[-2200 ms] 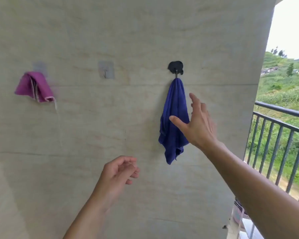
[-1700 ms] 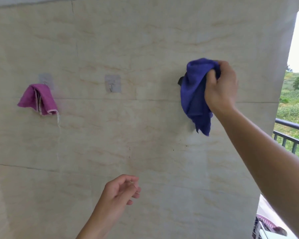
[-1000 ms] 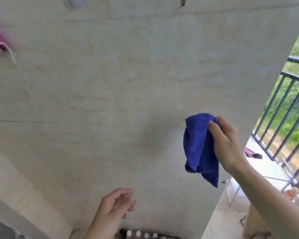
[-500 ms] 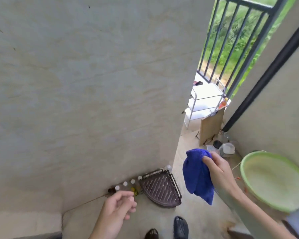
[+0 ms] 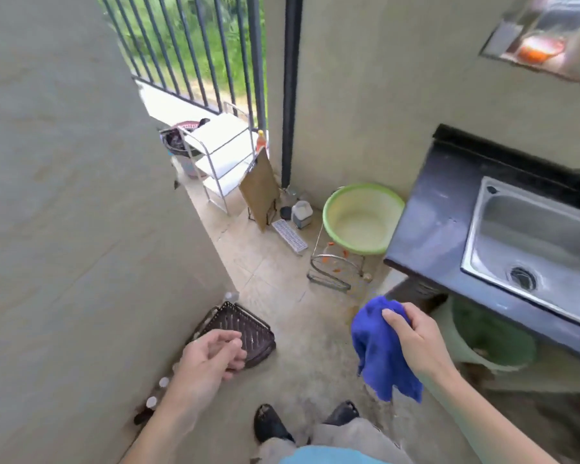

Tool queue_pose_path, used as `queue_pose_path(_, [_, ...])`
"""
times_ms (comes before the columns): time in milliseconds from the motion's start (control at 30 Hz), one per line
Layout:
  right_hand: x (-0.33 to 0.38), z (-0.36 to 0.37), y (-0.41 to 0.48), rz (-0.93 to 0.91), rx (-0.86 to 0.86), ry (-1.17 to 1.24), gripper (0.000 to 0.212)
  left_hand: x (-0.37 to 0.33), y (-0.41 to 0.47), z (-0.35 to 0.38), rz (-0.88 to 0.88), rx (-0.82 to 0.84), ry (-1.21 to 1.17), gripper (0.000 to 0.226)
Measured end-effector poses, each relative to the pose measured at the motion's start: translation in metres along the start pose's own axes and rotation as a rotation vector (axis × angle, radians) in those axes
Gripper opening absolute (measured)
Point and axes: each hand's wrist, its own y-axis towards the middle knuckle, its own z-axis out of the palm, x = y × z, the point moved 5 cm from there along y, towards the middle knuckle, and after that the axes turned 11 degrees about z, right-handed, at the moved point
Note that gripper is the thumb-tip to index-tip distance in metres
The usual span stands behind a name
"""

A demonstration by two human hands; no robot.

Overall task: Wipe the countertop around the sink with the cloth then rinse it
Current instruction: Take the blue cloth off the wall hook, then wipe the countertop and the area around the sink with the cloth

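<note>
A royal-blue terry cloth [image 5: 379, 349] shows at five o'clock. At three o'clock, a glossy black stone countertop [image 5: 432, 229] frames a silver-grey steel sink [image 5: 516, 229]. The round plastic basin [image 5: 362, 226] at one o'clock is lime-green at the rim and pale cream inside. A dark brown slatted corner rack [image 5: 248, 333] sits at seven o'clock. The wall tiles [image 5: 64, 195] are pale beige with faint tan veining. Black railing bars [image 5: 256, 61] stripe green foliage at twelve o'clock.

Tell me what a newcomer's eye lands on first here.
The bright blue cloth, bunched in the grip of the right hand low at centre-right, stands out most. To its upper right is the steel sink, set in a dark countertop, and a lime-green basin sits low beside the counter's far end.
</note>
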Motion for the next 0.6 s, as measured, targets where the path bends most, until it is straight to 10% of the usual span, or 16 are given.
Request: queue_pose_path(600, [-0.164,-0.205,-0.035,0.439,-0.469,0.529,0.019,-0.096,0.042,0.283,0.157,0.615,0.313,0.011])
